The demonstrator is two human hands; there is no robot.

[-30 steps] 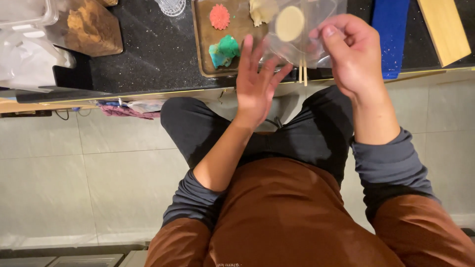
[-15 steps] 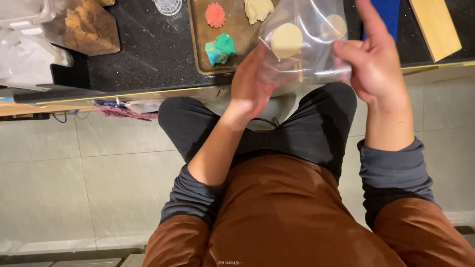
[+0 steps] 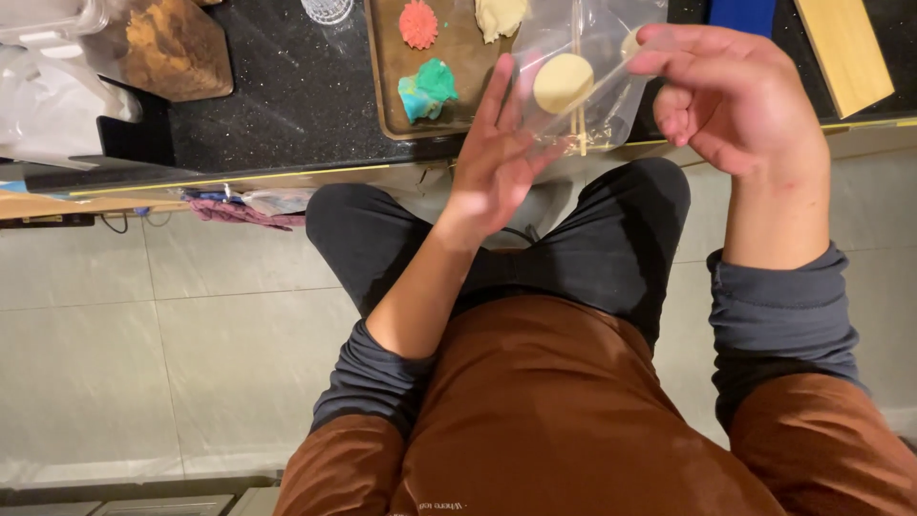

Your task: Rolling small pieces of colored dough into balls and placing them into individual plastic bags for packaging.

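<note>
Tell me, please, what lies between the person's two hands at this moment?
In the head view, a clear plastic bag with a pale round disc inside spans between the left hand and right hand.

You wear a rust-brown vest-like top (image 3: 564, 420) over a slate-grey long-sleeved shirt, whose sleeves are pushed up in soft folds: the left sleeve (image 3: 368, 382) beside the brown top's near edge, the right sleeve (image 3: 778, 315) on its far side. Above the brown top, dark charcoal trousers (image 3: 573, 248) cover both legs. Small pale lettering sits low on the brown fabric.
</note>
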